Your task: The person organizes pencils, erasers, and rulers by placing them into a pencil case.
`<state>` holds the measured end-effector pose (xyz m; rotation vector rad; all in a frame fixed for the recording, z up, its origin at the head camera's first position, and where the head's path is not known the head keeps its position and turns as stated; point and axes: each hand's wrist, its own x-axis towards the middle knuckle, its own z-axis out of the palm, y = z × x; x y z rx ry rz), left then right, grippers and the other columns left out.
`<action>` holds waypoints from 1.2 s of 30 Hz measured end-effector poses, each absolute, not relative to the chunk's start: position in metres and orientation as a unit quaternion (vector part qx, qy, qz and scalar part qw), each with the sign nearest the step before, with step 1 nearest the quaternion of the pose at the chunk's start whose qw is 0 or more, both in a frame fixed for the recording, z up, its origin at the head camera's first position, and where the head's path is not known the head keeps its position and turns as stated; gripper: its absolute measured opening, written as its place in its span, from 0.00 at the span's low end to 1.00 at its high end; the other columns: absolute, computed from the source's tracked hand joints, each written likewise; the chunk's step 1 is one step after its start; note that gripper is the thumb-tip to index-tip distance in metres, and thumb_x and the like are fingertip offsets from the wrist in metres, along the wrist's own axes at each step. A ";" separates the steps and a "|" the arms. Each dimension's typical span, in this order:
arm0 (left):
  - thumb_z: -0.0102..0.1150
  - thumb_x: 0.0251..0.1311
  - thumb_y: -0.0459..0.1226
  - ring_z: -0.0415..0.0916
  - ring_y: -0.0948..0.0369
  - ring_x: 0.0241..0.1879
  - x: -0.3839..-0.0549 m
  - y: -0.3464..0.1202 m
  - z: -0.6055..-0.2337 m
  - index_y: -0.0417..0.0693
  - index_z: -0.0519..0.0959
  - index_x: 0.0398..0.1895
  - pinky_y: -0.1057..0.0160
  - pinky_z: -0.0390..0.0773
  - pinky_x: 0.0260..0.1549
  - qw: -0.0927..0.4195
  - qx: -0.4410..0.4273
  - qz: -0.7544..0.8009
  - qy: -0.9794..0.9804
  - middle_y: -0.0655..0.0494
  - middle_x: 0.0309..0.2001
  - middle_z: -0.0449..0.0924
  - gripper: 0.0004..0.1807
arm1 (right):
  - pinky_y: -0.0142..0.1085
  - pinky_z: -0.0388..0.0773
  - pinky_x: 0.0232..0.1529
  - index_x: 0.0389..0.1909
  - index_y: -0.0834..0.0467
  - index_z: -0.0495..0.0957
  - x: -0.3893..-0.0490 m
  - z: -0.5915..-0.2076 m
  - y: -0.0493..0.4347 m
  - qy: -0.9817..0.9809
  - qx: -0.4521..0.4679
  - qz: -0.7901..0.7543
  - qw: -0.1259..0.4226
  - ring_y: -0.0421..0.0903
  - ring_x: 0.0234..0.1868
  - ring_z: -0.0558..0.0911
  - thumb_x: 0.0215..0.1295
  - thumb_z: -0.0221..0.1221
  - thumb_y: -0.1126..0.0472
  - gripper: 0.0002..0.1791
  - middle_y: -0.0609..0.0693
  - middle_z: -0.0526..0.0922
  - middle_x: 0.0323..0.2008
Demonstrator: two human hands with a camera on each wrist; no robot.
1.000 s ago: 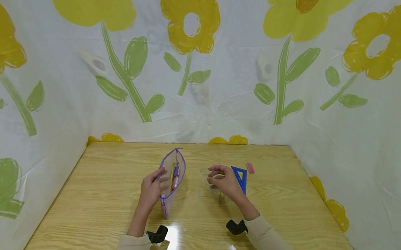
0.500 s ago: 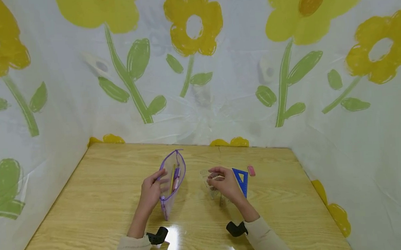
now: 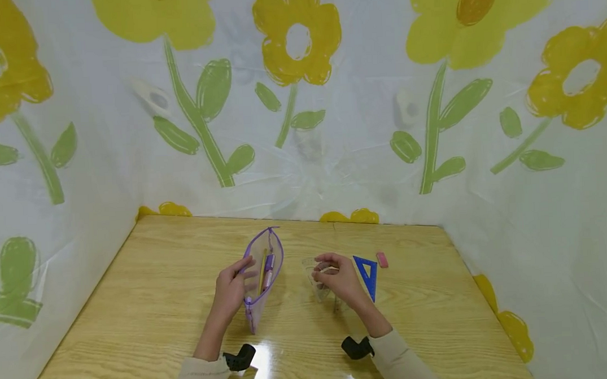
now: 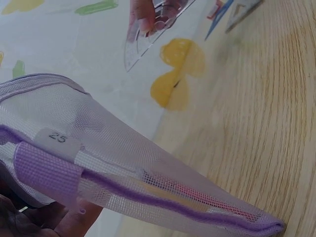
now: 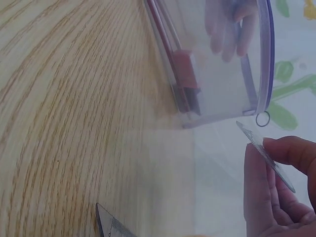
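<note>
My left hand (image 3: 230, 293) grips the near-left side of a translucent mesh pencil pouch (image 3: 255, 315) with purple edging, keeping its mouth spread. Inside it lie a yellow pencil (image 3: 262, 271) and a purple-and-pink pen-like item (image 3: 268, 268). To the right, my right hand (image 3: 344, 279) pinches a clear plastic protractor (image 4: 160, 22) between thumb and fingers, above the table and apart from the pouch. In the right wrist view the protractor (image 5: 266, 157) appears nearly edge-on, close to the pouch's zipper ring (image 5: 262, 118).
A blue set square (image 3: 369, 277) and a pink eraser (image 3: 382, 259) lie on the wooden table (image 3: 151, 309) right of my right hand. Another clear set square (image 4: 243, 14) lies beside the blue one, partly hidden in the head view. Flower-printed cloth (image 3: 323, 177) hangs around the table.
The head view has shifted slightly. Both hands keep their holds on the pouch and the protractor, in nearly the same places.
</note>
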<state>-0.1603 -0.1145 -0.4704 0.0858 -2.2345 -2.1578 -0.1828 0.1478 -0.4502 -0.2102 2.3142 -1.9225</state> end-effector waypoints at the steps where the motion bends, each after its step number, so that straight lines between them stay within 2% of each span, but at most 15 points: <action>1: 0.32 0.69 0.24 0.76 0.37 0.61 -0.161 -0.114 -0.471 0.28 0.66 0.71 0.54 0.87 0.53 0.018 0.028 -0.694 -0.719 0.30 0.66 0.72 0.28 | 0.36 0.89 0.30 0.53 0.72 0.78 -0.183 -0.450 0.148 0.766 -0.070 -0.637 0.062 0.57 0.35 0.87 0.64 0.63 0.74 0.17 0.63 0.83 0.39; 12: 0.33 0.68 0.23 0.76 0.37 0.60 -0.163 -0.113 -0.471 0.27 0.66 0.70 0.55 0.88 0.52 0.023 0.030 -0.689 -0.724 0.29 0.66 0.72 0.28 | 0.35 0.88 0.30 0.55 0.73 0.77 -0.183 -0.450 0.149 0.768 -0.071 -0.633 0.066 0.61 0.37 0.87 0.64 0.63 0.75 0.18 0.64 0.83 0.40; 18: 0.33 0.68 0.23 0.76 0.37 0.61 -0.163 -0.114 -0.472 0.27 0.66 0.70 0.56 0.88 0.51 0.023 0.031 -0.691 -0.722 0.29 0.66 0.72 0.28 | 0.36 0.89 0.31 0.54 0.72 0.78 -0.184 -0.449 0.149 0.764 -0.070 -0.637 0.074 0.57 0.36 0.87 0.64 0.63 0.74 0.17 0.65 0.83 0.41; 27: 0.32 0.69 0.23 0.76 0.37 0.61 -0.164 -0.114 -0.471 0.27 0.66 0.71 0.56 0.88 0.51 0.022 0.034 -0.690 -0.723 0.30 0.66 0.72 0.28 | 0.36 0.89 0.29 0.52 0.65 0.80 -0.200 -0.480 0.154 0.767 -0.072 -0.635 0.058 0.48 0.32 0.87 0.64 0.66 0.71 0.16 0.60 0.83 0.40; 36: 0.32 0.68 0.23 0.76 0.37 0.62 -0.161 -0.115 -0.471 0.28 0.66 0.71 0.55 0.87 0.52 0.018 0.038 -0.695 -0.717 0.30 0.67 0.71 0.28 | 0.36 0.89 0.29 0.53 0.66 0.80 -0.199 -0.481 0.155 0.764 -0.068 -0.639 0.065 0.46 0.31 0.86 0.63 0.67 0.70 0.17 0.60 0.83 0.40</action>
